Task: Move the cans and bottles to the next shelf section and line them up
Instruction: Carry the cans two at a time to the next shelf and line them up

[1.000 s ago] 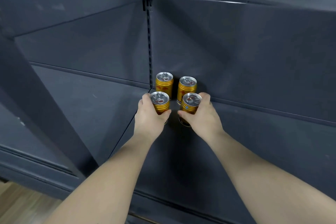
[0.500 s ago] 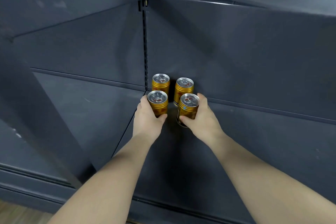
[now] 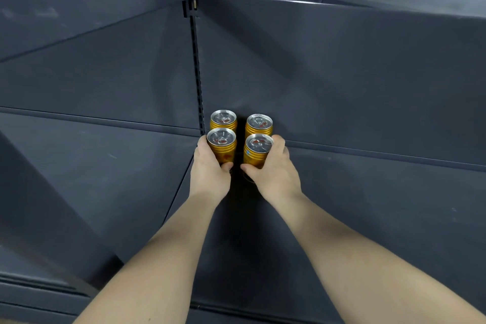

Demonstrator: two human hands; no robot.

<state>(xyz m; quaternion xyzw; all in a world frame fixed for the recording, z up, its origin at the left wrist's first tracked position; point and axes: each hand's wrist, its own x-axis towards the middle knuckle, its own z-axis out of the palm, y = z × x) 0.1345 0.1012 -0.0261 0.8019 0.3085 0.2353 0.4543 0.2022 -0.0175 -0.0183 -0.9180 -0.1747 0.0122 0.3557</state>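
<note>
Dark-grey metal shelf [image 3: 368, 218], slotted upright [image 3: 197, 73] behind; left hand [image 3: 210, 173] grips front-left can [image 3: 221, 143], right hand [image 3: 276, 173] front-right can [image 3: 257, 150].

I can read no word, brand or number anywhere on my feed. The front left can [image 3: 223, 151] shows red marks on its gold side (shapes only, no letters I can make out), partly covered by the left hand [image 3: 210, 179]. The front right can [image 3: 256, 156] has a small blue speck near its rim, too small to read.
</note>
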